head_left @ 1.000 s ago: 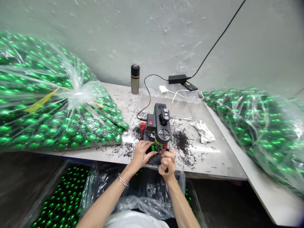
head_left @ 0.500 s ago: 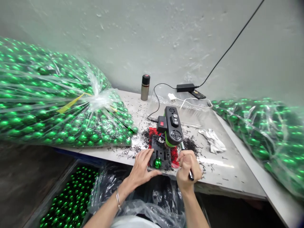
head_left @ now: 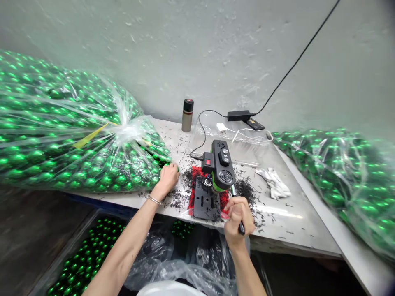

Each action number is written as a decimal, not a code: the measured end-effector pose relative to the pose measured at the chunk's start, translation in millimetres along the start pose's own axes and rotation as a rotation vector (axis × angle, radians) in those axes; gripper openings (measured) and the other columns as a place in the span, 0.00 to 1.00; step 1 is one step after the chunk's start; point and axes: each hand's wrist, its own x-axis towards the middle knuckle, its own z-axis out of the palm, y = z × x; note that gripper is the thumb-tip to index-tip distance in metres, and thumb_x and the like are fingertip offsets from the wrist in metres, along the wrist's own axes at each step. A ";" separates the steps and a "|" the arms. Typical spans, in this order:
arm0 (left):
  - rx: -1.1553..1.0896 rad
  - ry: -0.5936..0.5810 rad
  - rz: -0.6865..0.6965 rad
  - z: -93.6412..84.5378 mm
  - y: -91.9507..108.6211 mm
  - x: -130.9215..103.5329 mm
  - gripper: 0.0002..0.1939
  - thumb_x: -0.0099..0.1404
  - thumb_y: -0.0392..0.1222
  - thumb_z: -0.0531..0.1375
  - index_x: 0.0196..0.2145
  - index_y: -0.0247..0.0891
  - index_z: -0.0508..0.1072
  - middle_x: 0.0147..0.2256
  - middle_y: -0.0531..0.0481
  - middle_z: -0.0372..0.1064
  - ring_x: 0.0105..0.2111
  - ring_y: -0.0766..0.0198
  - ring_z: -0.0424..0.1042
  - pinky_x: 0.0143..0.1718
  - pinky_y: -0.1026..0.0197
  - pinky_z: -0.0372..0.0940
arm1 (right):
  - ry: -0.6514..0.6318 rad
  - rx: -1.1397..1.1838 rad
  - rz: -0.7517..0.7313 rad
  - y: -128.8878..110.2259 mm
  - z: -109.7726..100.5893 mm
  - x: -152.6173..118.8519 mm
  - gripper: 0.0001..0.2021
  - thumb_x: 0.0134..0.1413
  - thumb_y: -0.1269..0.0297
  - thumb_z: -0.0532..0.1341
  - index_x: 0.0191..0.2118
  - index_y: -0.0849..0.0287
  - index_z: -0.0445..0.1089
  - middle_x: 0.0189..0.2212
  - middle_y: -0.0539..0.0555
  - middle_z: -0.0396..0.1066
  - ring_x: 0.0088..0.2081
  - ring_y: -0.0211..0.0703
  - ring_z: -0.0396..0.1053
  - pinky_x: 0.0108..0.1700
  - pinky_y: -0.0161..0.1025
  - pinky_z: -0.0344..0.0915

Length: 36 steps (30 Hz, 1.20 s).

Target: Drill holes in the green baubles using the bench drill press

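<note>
My left hand [head_left: 168, 177] is at the right end of a clear plastic bag of shiny green balls [head_left: 117, 164]. Its fingers curl closed, and a bit of green shows at the fingertips, where a ball lay at the bag's edge. My right hand [head_left: 239, 220] wraps round the black handle [head_left: 241, 228] of a lever on a small black press-like machine [head_left: 222, 164] with a red switch. Below the machine head lies its black slotted plate [head_left: 206, 204], with no ball on it. Red material [head_left: 224, 199] shows beneath the plate.
Small black bits [head_left: 243, 189] litter the table [head_left: 277, 222]. White gloves [head_left: 274, 183] lie right of the machine; a bottle [head_left: 187, 116], a power adapter [head_left: 239, 115] and cables stand behind. Another bag of green balls [head_left: 345, 172] is at right. Below the table edge, a lined container holds green balls [head_left: 89, 250].
My left hand has moved from the plate up and left to the bag's end and closed. The green ball is gone from the plate. My right hand stays on the handle.
</note>
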 end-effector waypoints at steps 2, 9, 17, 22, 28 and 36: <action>-0.068 0.003 -0.027 -3.3 -0.5 -4.8 0.05 0.64 0.34 0.60 0.39 0.32 0.73 0.37 0.41 0.73 0.35 0.52 0.74 0.40 0.53 0.67 | -0.016 0.011 0.005 0.7 -0.4 -1.1 0.16 0.63 0.73 0.51 0.22 0.56 0.57 0.24 0.48 0.62 0.25 0.36 0.62 0.26 0.36 0.58; -1.175 -0.086 -0.354 -16.7 16.4 -46.3 0.30 0.59 0.55 0.65 0.55 0.38 0.72 0.44 0.45 0.76 0.38 0.59 0.77 0.43 0.56 0.71 | 0.021 0.015 0.018 3.3 0.3 -5.0 0.17 0.64 0.72 0.51 0.22 0.56 0.58 0.23 0.49 0.61 0.26 0.38 0.62 0.27 0.38 0.57; -1.496 -0.304 -0.586 19.0 52.5 -76.5 0.24 0.59 0.49 0.67 0.51 0.36 0.75 0.39 0.44 0.78 0.36 0.62 0.77 0.41 0.58 0.73 | -0.012 -0.015 0.000 1.4 -0.7 -3.4 0.16 0.64 0.73 0.50 0.23 0.56 0.57 0.23 0.48 0.61 0.26 0.37 0.62 0.28 0.38 0.57; -1.023 -0.289 -0.304 36.5 67.8 -79.2 0.20 0.62 0.47 0.64 0.50 0.36 0.75 0.39 0.46 0.77 0.34 0.61 0.75 0.37 0.58 0.72 | -0.053 -0.058 -0.014 2.4 -2.5 -5.1 0.15 0.65 0.71 0.50 0.25 0.56 0.58 0.23 0.49 0.62 0.26 0.38 0.62 0.28 0.39 0.59; -0.649 -0.220 0.018 35.3 75.9 -78.0 0.17 0.65 0.45 0.61 0.50 0.38 0.75 0.46 0.43 0.75 0.38 0.58 0.75 0.41 0.56 0.71 | -0.050 -0.073 -0.008 3.3 -2.1 -7.3 0.15 0.65 0.70 0.50 0.25 0.55 0.58 0.23 0.49 0.62 0.26 0.38 0.62 0.28 0.40 0.59; -0.552 -0.253 0.101 37.5 79.5 -75.5 0.17 0.66 0.44 0.61 0.51 0.37 0.74 0.48 0.41 0.74 0.45 0.53 0.76 0.47 0.53 0.70 | -0.056 -0.047 -0.013 1.8 -2.9 -6.0 0.14 0.64 0.72 0.51 0.25 0.57 0.59 0.24 0.48 0.62 0.26 0.36 0.62 0.30 0.38 0.59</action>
